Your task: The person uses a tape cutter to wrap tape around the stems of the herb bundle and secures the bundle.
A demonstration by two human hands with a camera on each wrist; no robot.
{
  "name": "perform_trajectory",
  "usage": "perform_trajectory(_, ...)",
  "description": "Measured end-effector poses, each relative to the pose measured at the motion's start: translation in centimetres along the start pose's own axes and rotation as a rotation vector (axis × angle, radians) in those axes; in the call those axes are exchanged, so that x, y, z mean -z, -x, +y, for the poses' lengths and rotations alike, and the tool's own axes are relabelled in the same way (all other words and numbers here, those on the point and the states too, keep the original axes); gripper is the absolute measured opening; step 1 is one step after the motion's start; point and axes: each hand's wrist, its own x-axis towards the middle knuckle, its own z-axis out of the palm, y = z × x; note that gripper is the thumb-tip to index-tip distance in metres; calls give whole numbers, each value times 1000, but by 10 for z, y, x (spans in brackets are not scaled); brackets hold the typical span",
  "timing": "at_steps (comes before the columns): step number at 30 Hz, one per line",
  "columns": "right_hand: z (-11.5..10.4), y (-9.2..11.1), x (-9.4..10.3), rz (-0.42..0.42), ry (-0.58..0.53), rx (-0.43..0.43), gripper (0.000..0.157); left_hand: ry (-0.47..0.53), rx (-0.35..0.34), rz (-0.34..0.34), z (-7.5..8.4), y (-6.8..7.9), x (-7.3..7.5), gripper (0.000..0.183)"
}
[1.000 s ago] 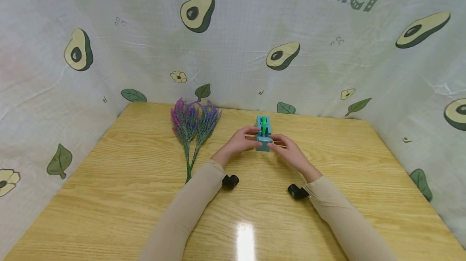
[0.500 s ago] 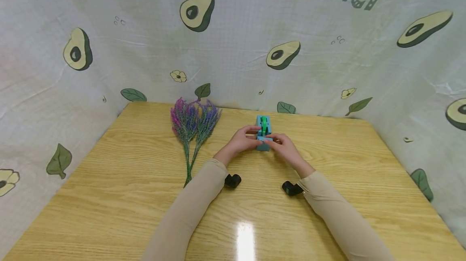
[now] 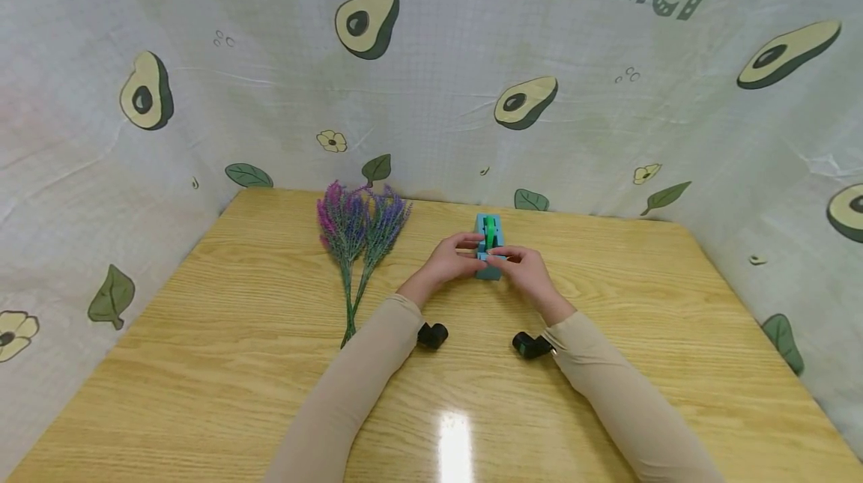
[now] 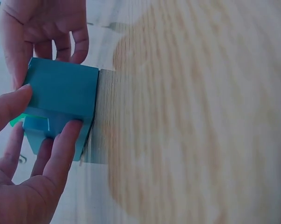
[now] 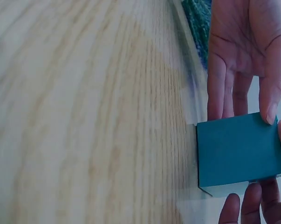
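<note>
A blue tape dispenser (image 3: 489,271) with a green roll of tape (image 3: 490,232) stands toward the back of the table. My left hand (image 3: 453,258) holds its left side. In the left wrist view the left thumb lies at the upper front edge and the fingers spread along the side of the dispenser (image 4: 63,86). My right hand (image 3: 529,271) is at the right side, thumb and forefinger at the upper front edge of the dispenser (image 5: 240,149). Whether a strip of tape is between them is hidden.
A bunch of artificial lavender (image 3: 350,236), purple and pink, lies left of the hands on the wooden table (image 3: 202,363). Black wrist cameras (image 3: 529,344) sit under both forearms. A cloth printed with avocados (image 3: 364,19) hangs behind the table and along its sides.
My right hand has moved left and closed in on the dispenser's upper front edge, its forearm following. The left hand has shifted slightly right. The dispenser and flowers stay put.
</note>
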Motion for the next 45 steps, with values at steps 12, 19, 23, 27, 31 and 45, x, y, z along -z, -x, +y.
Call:
perform_trajectory(12,-3,0,-4,52,-98,-20,34,0,0,8,-2,-2,0,51)
perform_trajectory(19,-6,0,-5,102,-178,-31,34,-11,-4,9,0,-1,-1,51)
perform_trajectory(23,-11,2,-4,116,-189,-32,33,-9,-12,13,0,0,-2,50)
perform_trajectory(27,-15,5,-3,127,-182,-18,33,-4,-14,17,0,0,-3,50)
perform_trajectory(31,-17,9,-1,120,-195,7,32,-6,-10,25,0,1,-2,51)
perform_trajectory(45,-15,25,8,-15,-268,42,27,9,-14,22,0,1,-3,52)
